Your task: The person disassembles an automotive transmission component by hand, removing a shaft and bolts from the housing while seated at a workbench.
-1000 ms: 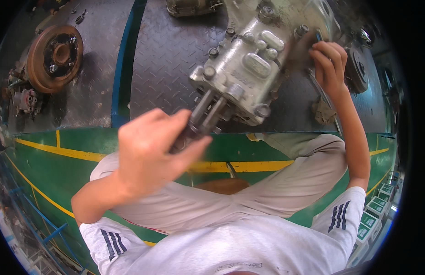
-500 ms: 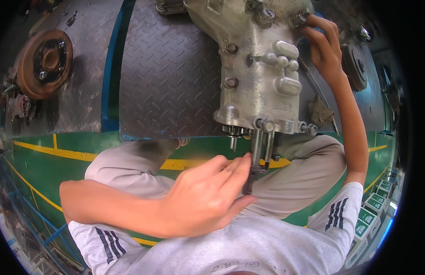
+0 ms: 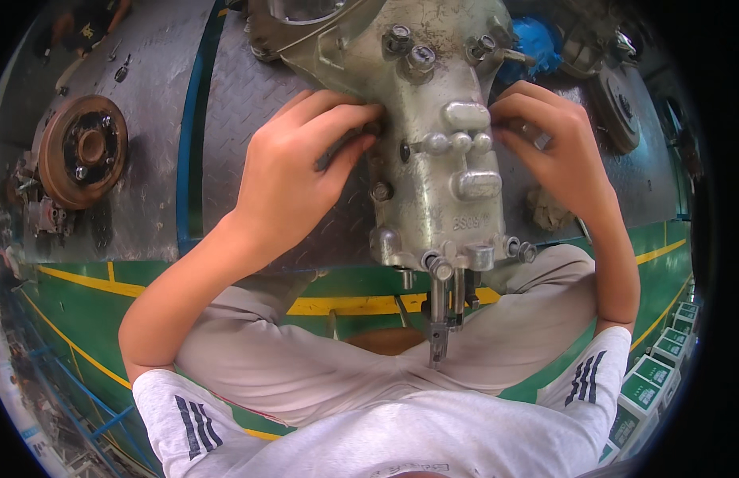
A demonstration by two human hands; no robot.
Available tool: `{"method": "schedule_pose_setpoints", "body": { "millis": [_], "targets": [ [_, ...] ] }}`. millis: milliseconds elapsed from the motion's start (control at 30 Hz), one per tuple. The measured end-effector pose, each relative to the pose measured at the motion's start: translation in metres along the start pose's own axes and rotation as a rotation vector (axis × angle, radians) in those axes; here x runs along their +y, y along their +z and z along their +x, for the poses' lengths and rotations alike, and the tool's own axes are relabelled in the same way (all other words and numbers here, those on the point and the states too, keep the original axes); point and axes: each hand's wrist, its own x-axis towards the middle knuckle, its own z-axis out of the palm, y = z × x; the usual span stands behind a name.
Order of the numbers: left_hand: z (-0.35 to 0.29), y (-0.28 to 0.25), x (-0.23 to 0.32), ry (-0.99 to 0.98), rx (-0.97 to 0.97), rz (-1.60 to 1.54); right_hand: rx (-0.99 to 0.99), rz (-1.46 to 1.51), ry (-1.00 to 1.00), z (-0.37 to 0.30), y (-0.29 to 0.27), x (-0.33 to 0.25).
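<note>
A: State?
B: Left hand and right hand curled at the casing, upper centre; can't tell if pinching.
A: Good technique?
B: Probably even hold both sides, rods kept unbumped.

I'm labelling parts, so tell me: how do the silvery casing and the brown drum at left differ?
The casing is silvery and elongated; the drum is rusty brown and round. The left hand and right hand flank the casing; neither touches the drum. Both carry visible fasteners.
</note>
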Motion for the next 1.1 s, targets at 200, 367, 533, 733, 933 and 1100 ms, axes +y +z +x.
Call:
{"method": "schedule_pose_setpoints", "body": {
  "millis": [200, 367, 533, 733, 933, 1100],
  "targets": [
    [0.001, 0.004, -0.001, 0.018, 0.001, 0.035, -0.074, 0.023, 0.086, 0.001, 0.002, 0.006],
    [-0.001, 0.017, -0.003, -0.007, 0.072, -0.055, -0.031, -0.012, -0.079, 0.001, 0.000, 0.011],
    [-0.003, 0.019, -0.008, -0.062, 0.070, -0.163, -0.005, 0.112, -0.069, -0.004, 0.007, 0.024],
    [-0.009, 0.013, -0.002, -0.059, 0.005, -0.221, -0.013, 0.048, -0.087, -0.015, 0.004, 0.012],
    [-0.005, 0.007, 0.005, -0.021, -0.031, -0.122, -0.011, 0.066, -0.106, -0.014, 0.001, 0.016],
    [-0.003, 0.006, 0.015, -0.096, -0.046, -0.026, -0.042, -0.072, -0.231, -0.015, -0.006, 0.024]
  ]
}}
